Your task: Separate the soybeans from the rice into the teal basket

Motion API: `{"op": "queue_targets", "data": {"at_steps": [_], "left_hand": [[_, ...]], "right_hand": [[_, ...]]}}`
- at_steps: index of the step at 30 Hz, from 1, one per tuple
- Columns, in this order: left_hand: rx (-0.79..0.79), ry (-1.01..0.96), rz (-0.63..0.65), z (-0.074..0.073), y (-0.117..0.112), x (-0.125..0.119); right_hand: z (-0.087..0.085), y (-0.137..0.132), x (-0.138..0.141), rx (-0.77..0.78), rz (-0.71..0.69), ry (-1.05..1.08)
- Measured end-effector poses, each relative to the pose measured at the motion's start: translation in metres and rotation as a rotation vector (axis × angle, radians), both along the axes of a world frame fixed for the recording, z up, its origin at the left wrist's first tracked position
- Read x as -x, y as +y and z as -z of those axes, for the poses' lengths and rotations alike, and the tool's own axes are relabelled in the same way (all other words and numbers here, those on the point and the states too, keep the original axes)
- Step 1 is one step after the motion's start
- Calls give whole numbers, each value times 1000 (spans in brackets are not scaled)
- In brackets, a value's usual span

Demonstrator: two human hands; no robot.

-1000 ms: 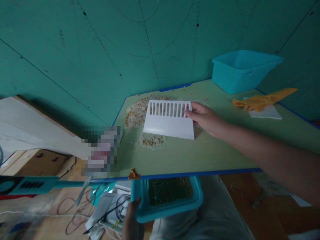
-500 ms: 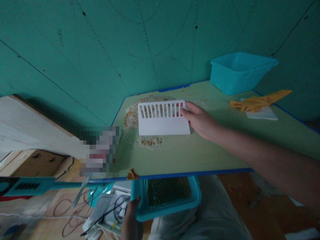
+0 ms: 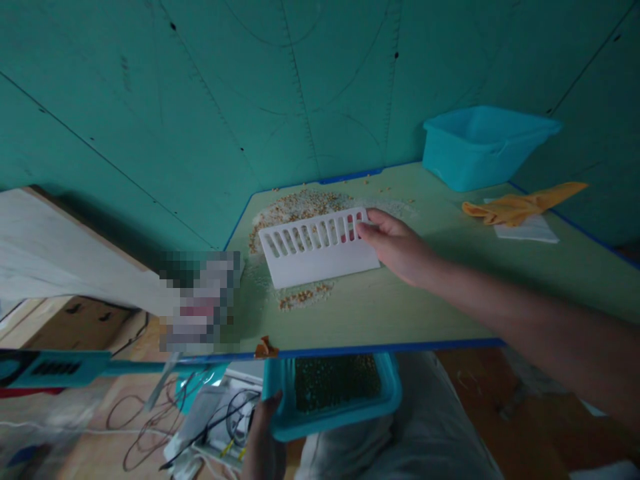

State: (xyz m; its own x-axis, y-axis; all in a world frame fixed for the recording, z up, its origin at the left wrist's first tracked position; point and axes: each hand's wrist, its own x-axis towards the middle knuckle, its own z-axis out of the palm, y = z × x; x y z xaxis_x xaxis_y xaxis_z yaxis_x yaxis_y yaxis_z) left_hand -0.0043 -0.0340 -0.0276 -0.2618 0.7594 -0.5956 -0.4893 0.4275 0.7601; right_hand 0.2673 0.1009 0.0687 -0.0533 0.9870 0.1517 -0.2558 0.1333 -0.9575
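Observation:
My right hand point(image 3: 400, 247) is closed on the right end of a white slotted plastic scraper point(image 3: 323, 265), its solid edge toward me and its left end tilted nearer. Around it on the table point(image 3: 425, 300) lie scattered yellow kernels and pale grains point(image 3: 310, 203), mostly behind the scraper. A small strip of kernels point(image 3: 305, 295) lies in front of its edge. Below the table's front edge, my left hand point(image 3: 265, 427) grips the left side of a turquoise plastic tub point(image 3: 340, 420) with dark and yellowish grains inside. Part of that hand is hidden by the tub.
A turquoise basin point(image 3: 470, 157) stands at the table's back right. Near it an orange glove point(image 3: 520, 203) lies over a white sheet point(image 3: 530, 230). An orange clip-like piece point(image 3: 266, 347) sits at the front edge. Cables point(image 3: 150, 413) lie on the floor at left.
The scraper has come toward me and turned, its left end dropping nearer the front strip of kernels. My right hand has moved slightly with it. The tub and left hand are nearly unmoved.

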Motion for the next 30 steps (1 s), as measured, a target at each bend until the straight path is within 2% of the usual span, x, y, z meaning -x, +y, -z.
{"op": "queue_targets", "data": {"at_steps": [6,10,14,17,21,25,30], "left_hand": [[6,-33,70,0,2,4],[-7,-38,51,4,3,6],[12,-44,70,7,1,10],[-21,-78,84,5,-3,9],[-46,-99,7,0,-8,2],[-49,-105,-38,7,-7,0],[-7,-155,7,13,-7,8]], "right_hand": [[-4,-4,6,28,-9,-88],[-7,-10,5,-29,-51,-206],[3,-15,2,-120,-128,-347],[11,-14,1,-104,-133,-425],[14,-12,1,-24,-116,-424],[13,-14,0,1,-133,-388],[8,-16,-1,23,-140,-408]]}}
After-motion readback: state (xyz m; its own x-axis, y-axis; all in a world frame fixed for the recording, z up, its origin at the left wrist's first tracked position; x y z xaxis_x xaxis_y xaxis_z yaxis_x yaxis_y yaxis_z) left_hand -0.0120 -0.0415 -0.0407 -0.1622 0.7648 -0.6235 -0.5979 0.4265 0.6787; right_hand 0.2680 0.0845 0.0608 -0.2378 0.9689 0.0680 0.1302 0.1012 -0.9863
